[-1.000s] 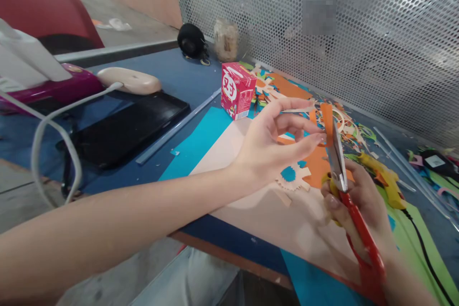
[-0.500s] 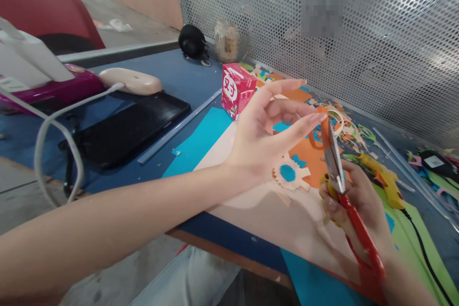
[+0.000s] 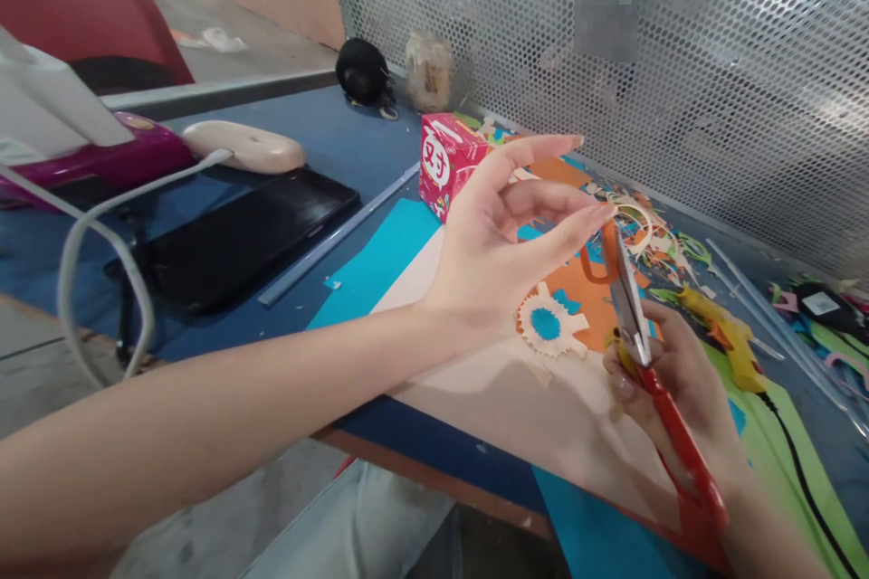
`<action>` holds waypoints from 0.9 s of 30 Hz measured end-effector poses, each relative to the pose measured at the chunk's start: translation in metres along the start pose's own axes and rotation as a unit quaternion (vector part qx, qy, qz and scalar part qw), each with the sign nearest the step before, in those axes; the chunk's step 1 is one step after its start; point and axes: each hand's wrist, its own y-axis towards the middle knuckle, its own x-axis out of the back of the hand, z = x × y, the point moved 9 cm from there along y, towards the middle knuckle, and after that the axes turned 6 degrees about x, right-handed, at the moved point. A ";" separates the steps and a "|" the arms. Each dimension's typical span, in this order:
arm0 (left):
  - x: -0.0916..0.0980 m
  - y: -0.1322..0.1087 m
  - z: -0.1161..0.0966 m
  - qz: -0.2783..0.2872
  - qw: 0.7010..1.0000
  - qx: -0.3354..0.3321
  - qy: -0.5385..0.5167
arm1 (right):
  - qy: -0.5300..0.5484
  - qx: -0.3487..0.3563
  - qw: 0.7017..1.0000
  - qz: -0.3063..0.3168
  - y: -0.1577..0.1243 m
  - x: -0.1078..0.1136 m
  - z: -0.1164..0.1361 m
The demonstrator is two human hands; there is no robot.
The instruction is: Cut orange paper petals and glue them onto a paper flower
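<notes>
— What's the paper like?
— A thin orange strip (image 3: 606, 255), curled, pinched by my left hand (image 3: 502, 244) above the tabletop's (image 3: 326, 136) near edge.
— And the scissors (image 3: 625, 294)?
— Red handles, blades tilted up, tips touching the strip.

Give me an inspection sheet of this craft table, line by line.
Surface: blue table, teal sheet and beige sheet at the front edge.
Job's things: orange strip at the scissors blades.
Clutter: scraps, red carton, glue gun, tablet, cut-out.
Grippers: left hand pinches the strip; right hand holds the scissors.
Cables: white cable looping off the left edge; black cable from the glue gun.
Surroundings: mesh wall behind; red chair at left.
</notes>
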 end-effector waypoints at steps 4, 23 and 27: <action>-0.001 0.000 0.000 0.003 1.000 0.002 -0.006 | 0.006 0.014 0.999 0.052 0.003 -0.001 -0.005; -0.003 0.001 0.001 0.016 0.999 0.027 -0.012 | 0.020 -0.021 0.999 0.020 0.001 0.000 -0.003; -0.003 0.001 0.000 0.019 1.000 0.012 -0.002 | -0.001 -0.001 1.000 0.027 0.002 0.000 -0.001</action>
